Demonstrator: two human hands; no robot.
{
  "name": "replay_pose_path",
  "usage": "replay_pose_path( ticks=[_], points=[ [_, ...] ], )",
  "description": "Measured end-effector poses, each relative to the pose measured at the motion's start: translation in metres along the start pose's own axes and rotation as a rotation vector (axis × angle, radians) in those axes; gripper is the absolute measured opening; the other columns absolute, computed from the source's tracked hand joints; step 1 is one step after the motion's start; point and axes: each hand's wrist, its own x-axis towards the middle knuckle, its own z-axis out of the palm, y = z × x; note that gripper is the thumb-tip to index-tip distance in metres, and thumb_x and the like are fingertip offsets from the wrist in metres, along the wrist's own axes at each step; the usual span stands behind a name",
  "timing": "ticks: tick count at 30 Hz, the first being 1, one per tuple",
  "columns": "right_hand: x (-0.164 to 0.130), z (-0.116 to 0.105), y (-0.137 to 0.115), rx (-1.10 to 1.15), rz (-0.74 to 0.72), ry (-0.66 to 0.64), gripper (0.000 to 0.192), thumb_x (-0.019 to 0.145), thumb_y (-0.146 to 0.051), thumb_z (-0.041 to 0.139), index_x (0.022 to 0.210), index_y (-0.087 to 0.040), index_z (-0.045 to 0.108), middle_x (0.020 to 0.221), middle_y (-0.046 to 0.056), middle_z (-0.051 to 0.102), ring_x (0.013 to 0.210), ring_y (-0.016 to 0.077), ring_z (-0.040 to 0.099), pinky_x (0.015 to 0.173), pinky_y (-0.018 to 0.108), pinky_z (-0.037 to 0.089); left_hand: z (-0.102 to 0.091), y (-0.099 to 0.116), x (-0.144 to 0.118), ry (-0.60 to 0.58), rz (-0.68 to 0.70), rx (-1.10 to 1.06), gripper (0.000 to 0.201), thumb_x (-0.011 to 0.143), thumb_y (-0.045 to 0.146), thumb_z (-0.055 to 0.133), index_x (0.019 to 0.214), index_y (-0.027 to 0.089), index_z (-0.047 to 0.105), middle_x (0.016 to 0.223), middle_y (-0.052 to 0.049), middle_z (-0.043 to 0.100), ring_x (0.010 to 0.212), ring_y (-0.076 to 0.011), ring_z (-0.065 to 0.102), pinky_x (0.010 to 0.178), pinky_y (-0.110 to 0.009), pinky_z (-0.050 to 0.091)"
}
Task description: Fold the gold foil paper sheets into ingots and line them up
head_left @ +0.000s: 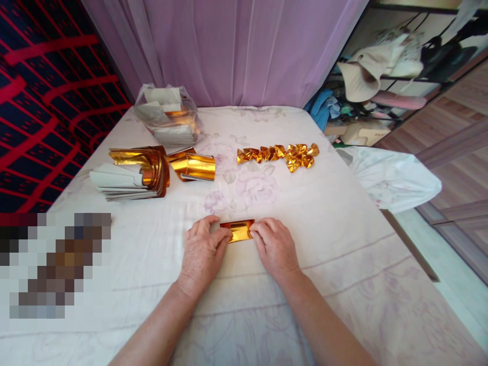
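Observation:
A small sheet of shiny gold foil paper [240, 232] lies on the cloth in front of me, its far edge folded or curled up. My left hand [204, 249] pinches its left end between thumb and fingers. At the right end, the fingertips of my right hand [275, 246] grip the same sheet. Beyond my hands, several small folded gold foil pieces [280, 153] form a cluster. To the far left rests a bent stack of gold sheets with whitish backs [139, 175], and beside it are a few loose curled gold sheets [193, 165].
A clear plastic bag [168, 114] with more foil sheets stands at the back left of the table, which has a flowered tablecloth [152, 254]. Behind hangs a purple curtain [236, 51]. Shelves with a cap [360, 76] are at the right. A pixelated patch covers the lower left.

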Motion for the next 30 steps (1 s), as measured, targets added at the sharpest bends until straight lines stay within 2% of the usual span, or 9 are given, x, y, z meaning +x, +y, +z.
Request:
replay_pose_path(
  ticks=[7,10,16,19,24,30],
  points=[
    [0.002,-0.002,-0.003,-0.064,0.017,-0.038,0.012,0.092,-0.02,0.055,0.086,-0.021,0.065,0.087,0.004,0.064,0.085,0.0194,0.055,0.074,0.031,0.036,-0.003,0.004,0.0,-0.039,-0.042,0.019,0.015,0.087,0.025,0.06,0.094,0.028,0.073,0.124,-0.008,0.055,0.114,-0.0291,0.052,0.094,-0.046,0.043],
    [0.003,-0.004,-0.011,-0.089,0.061,-0.043,0.009,0.09,-0.027,0.058,0.087,-0.021,0.064,0.088,0.005,0.063,0.085,0.0207,0.054,0.074,0.033,0.035,-0.004,0.007,0.0,-0.06,-0.053,0.032,0.012,0.086,0.03,0.064,0.094,0.028,0.072,0.126,-0.009,0.055,0.114,-0.0306,0.051,0.092,-0.047,0.043],
    [0.004,-0.004,-0.024,-0.182,0.126,-0.046,0.023,0.083,-0.042,0.067,0.084,-0.021,0.061,0.084,0.006,0.06,0.082,0.0234,0.051,0.069,0.034,0.032,-0.003,0.008,0.001,-0.085,-0.084,0.01,0.011,0.086,0.032,0.064,0.095,0.028,0.07,0.128,-0.008,0.055,0.117,-0.0304,0.05,0.094,-0.048,0.042],
    [0.004,-0.003,-0.022,-0.149,0.139,-0.043,0.019,0.084,-0.04,0.067,0.085,-0.021,0.061,0.086,0.006,0.061,0.082,0.0229,0.052,0.07,0.033,0.032,-0.004,0.008,0.001,-0.099,-0.092,0.004,0.011,0.086,0.031,0.064,0.095,0.028,0.07,0.128,-0.008,0.055,0.118,-0.0309,0.05,0.094,-0.048,0.042],
    [0.003,-0.002,-0.005,0.022,0.102,-0.034,0.004,0.087,-0.023,0.061,0.085,-0.021,0.063,0.086,0.003,0.063,0.083,0.0198,0.055,0.073,0.031,0.036,-0.004,0.008,0.002,-0.104,-0.107,-0.008,0.011,0.085,0.029,0.064,0.094,0.028,0.07,0.128,-0.008,0.055,0.119,-0.0313,0.05,0.095,-0.049,0.042],
    [0.003,0.0,0.011,0.162,0.05,-0.031,0.014,0.089,-0.016,0.054,0.083,-0.021,0.065,0.084,0.003,0.064,0.08,0.0171,0.058,0.074,0.028,0.041,-0.003,0.006,0.001,-0.097,-0.108,-0.021,0.011,0.085,0.029,0.064,0.094,0.028,0.07,0.127,-0.007,0.055,0.119,-0.0307,0.05,0.096,-0.049,0.041]
  ],
)
